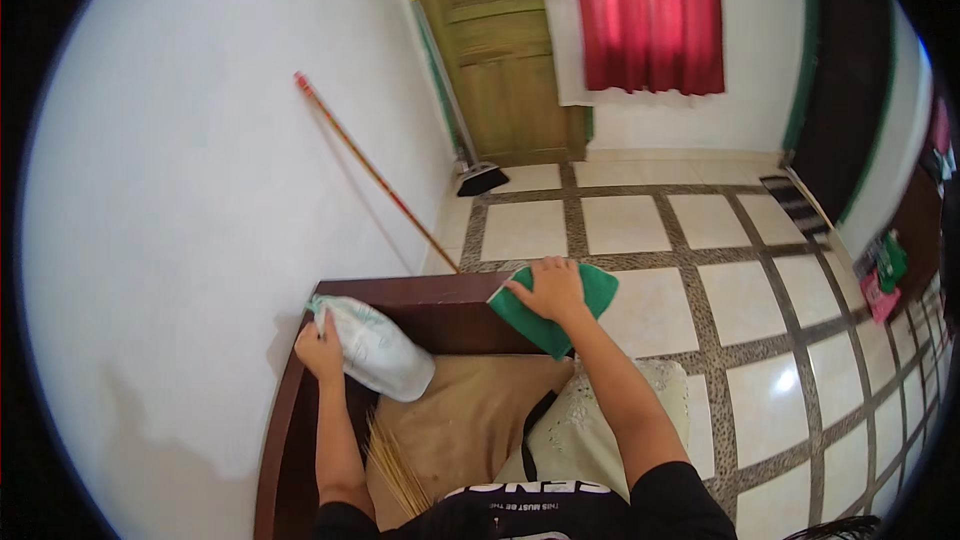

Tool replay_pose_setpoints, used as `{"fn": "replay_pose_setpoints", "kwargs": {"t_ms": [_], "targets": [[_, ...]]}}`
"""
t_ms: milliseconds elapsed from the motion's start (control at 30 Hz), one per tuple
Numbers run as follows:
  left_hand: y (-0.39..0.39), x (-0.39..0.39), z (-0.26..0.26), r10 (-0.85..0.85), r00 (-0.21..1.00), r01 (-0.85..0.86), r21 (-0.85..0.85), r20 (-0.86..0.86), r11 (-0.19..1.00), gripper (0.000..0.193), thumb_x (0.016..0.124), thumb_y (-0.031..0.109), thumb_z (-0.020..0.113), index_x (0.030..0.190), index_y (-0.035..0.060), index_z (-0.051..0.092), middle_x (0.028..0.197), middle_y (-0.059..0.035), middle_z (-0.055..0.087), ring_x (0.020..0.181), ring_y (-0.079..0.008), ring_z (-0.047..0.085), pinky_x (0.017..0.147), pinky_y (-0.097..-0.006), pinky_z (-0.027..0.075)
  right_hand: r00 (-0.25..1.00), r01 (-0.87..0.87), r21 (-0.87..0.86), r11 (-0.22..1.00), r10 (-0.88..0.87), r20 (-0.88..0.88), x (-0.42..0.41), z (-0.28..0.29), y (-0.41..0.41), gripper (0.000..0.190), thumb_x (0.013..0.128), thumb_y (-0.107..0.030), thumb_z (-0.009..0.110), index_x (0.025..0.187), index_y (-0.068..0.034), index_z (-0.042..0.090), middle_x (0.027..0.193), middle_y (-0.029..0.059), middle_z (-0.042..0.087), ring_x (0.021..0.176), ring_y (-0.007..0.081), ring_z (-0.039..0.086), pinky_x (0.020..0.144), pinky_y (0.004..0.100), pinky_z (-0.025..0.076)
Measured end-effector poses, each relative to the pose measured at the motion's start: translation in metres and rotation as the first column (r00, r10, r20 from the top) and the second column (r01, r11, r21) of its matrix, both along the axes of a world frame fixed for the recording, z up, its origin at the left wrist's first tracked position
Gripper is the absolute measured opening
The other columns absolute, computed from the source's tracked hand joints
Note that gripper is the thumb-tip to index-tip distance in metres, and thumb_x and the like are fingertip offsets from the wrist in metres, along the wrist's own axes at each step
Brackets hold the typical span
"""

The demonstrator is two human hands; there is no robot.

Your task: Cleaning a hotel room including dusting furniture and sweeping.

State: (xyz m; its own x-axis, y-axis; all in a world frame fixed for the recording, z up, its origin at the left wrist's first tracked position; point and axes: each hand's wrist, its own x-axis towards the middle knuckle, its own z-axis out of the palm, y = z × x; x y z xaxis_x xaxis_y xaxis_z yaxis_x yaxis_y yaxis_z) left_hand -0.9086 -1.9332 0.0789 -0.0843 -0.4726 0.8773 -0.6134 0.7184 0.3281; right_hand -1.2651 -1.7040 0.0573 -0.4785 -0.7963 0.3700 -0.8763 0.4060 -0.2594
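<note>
My left hand (pixel 321 349) grips the gathered top of a white plastic bag (pixel 379 352) with a filled, rounded shape, at the left corner of a dark wooden bench or sofa frame (pixel 420 290). My right hand (pixel 553 289) presses a green cloth (pixel 592 292) against the right end of the frame's top rail; the thumb is spread from the fingers. Below the hands lies a brown seat surface (pixel 465 405). A pale cushion or folded fabric (pixel 592 420) with a black strap is on its right side, and a bundle of thin straw-like sticks (pixel 397 465) lies at its left.
A long patterned stick (pixel 375 176) leans on the white wall behind the frame. A black-bristled broom (pixel 482 178) stands by the wooden door (pixel 514 82). Red curtains (pixel 649 22) hang at the back. A striped mat (pixel 796 204) and green and pink items (pixel 885 277) are at the right.
</note>
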Motion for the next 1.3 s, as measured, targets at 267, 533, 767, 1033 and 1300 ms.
{"fn": "replay_pose_setpoints", "kwargs": {"t_ms": [267, 533, 767, 1033, 1300], "targets": [[-0.002, -0.008, 0.003, 0.092, 0.974, -0.133, 0.196, 0.206, 0.972, 0.048, 0.080, 0.041, 0.068, 0.055, 0.0025, 0.056, 0.056, -0.0169, 0.056, 0.054, -0.0367, 0.057, 0.051, -0.0443, 0.042, 0.996, 0.085, 0.049, 0.995, -0.085, -0.015, 0.008, 0.012, 0.000, 0.069, 0.089, -0.062, 0.044, 0.115, -0.001, 0.063, 0.115, 0.0165, 0.061, 0.113, 0.0311, 0.052, 0.102, 0.0446, 0.032], [-0.014, -0.025, -0.023, 0.028, 0.968, -0.107, 0.308, 0.251, 0.945, 0.045, 0.080, 0.042, 0.068, 0.061, 0.0021, 0.058, 0.060, -0.0171, 0.059, 0.059, -0.0385, 0.059, 0.055, -0.0466, 0.044, 0.995, 0.099, -0.014, 0.995, -0.100, -0.030, 0.006, 0.009, 0.002, 0.066, 0.089, -0.060, 0.046, 0.112, 0.000, 0.065, 0.114, 0.0163, 0.062, 0.114, 0.0310, 0.052, 0.101, 0.0456, 0.033], [0.001, -0.028, -0.031, 0.018, 0.993, -0.065, 0.417, 0.114, 0.907, 0.048, 0.076, 0.043, 0.075, 0.088, 0.0004, 0.056, 0.087, -0.0188, 0.060, 0.085, -0.0387, 0.058, 0.074, -0.0467, 0.045, 0.982, 0.146, -0.110, 0.983, -0.158, -0.103, 0.003, 0.001, -0.001, 0.063, 0.086, -0.060, 0.050, 0.107, -0.003, 0.066, 0.107, 0.0175, 0.063, 0.107, 0.0330, 0.054, 0.097, 0.0468, 0.036], [0.064, -0.074, 0.024, -0.133, 0.986, 0.114, -0.179, -0.097, 0.977, 0.031, 0.080, 0.018, 0.071, 0.099, 0.0015, 0.052, 0.106, -0.0187, 0.053, 0.102, -0.0352, 0.048, 0.092, -0.0454, 0.036, 0.997, 0.029, -0.005, 1.000, -0.029, -0.078, 0.059, 0.007, -0.053, 0.075, 0.088, -0.066, 0.041, 0.115, 0.000, 0.061, 0.112, 0.0181, 0.062, 0.111, 0.0321, 0.053, 0.100, 0.0504, 0.032], [0.060, -0.200, 0.005, -0.621, 0.781, 0.623, 0.014, -0.060, 0.782, 0.023, 0.092, 0.017, 0.054, 0.108, 0.0005, 0.055, 0.118, -0.0175, 0.055, 0.112, -0.0310, 0.047, 0.099, -0.0416, 0.033, 0.994, -0.069, 0.070, 0.995, 0.062, 0.091, 0.055, 0.004, -0.085, 0.063, 0.090, -0.061, 0.043, 0.113, -0.006, 0.065, 0.115, 0.0149, 0.063, 0.111, 0.0290, 0.056, 0.093, 0.0461, 0.039]]}}
